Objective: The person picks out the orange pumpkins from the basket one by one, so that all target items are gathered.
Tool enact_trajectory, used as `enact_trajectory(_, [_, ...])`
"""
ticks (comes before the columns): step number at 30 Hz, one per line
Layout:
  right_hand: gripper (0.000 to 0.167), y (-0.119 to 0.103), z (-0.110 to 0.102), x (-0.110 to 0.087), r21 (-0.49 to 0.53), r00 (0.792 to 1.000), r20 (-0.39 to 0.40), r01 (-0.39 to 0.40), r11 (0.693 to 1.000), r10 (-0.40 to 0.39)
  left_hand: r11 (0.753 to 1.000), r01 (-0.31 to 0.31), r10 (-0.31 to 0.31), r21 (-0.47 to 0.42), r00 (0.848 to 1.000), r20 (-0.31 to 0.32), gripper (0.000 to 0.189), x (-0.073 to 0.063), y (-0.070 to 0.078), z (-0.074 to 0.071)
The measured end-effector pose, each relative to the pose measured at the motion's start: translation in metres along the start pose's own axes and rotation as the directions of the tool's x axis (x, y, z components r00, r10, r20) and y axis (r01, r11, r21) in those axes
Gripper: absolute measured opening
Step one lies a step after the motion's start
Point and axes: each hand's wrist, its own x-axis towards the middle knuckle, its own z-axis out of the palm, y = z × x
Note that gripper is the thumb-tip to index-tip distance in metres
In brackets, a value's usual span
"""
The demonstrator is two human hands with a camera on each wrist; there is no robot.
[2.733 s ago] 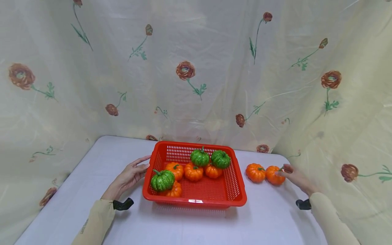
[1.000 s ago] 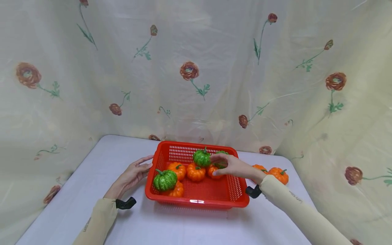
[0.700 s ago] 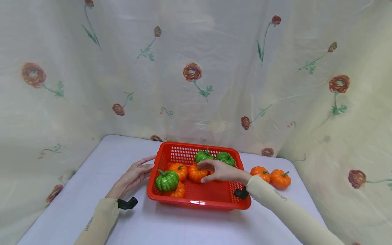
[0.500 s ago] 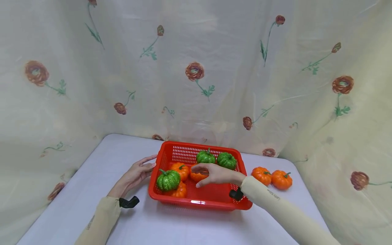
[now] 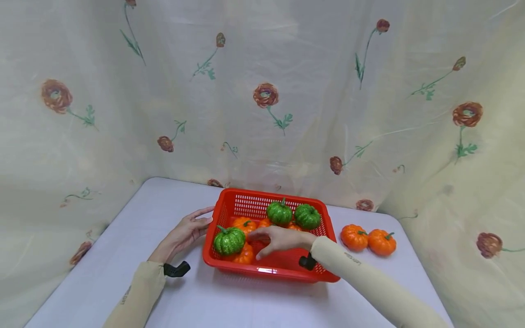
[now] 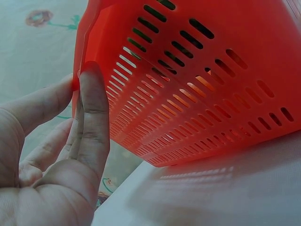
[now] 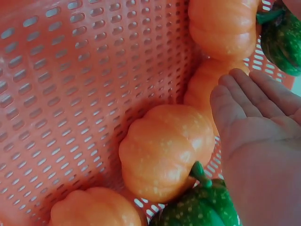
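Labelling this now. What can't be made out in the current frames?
- Head view: most of the middle orange pumpkin at the back, behind the right hand and a green pumpkin.
- Head view: lettering on the left sleeve, too small to read.
- Left wrist view: shapes inside; the perforated basket wall leaves only colour patches.
- Right wrist view: rest of the lowest orange pumpkin, cut off by the bottom edge.

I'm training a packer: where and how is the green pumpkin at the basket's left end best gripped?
Probably grip the green pumpkin across its round, widest part, coming from above and the right. It sits high, apparently resting on an orange pumpkin, with its stem uppermost, while the basket's left wall crowds its other side. The right hand is just to its right.
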Motion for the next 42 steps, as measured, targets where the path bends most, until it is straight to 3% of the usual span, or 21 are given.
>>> enact_trajectory(7, [0.070, -0.001, 0.005, 0.011, -0.067, 1.000, -0.014, -0.024, 0.997, 0.023, 1.000, 0.006, -0.006, 0.002, 1.000, -0.013, 0.061, 0.000, 0.001, 0.000])
enact_trajectory(13, [0.075, -0.001, 0.010, 0.019, -0.067, 0.998, -0.004, -0.055, 0.996, 0.055, 1.000, 0.010, -0.010, 0.002, 1.000, -0.027, 0.060, 0.000, 0.000, 0.001])
enact_trajectory(27, [0.070, 0.006, 0.022, 0.034, -0.169, 1.000, -0.012, -0.018, 0.985, 0.017, 1.000, -0.003, 0.003, -0.013, 1.000, -0.017, 0.059, 0.000, -0.001, 0.000])
enact_trajectory(32, [0.070, 0.006, 0.020, 0.029, -0.183, 1.000, -0.008, -0.028, 0.983, 0.027, 1.000, -0.002, 0.001, -0.015, 1.000, -0.010, 0.061, 0.000, -0.002, 0.000])
enact_trajectory(42, [0.071, 0.009, 0.006, 0.006, -0.174, 0.992, -0.020, -0.122, 0.977, 0.121, 0.999, -0.004, 0.004, -0.033, 1.000, -0.001, 0.062, 0.001, -0.002, -0.001])
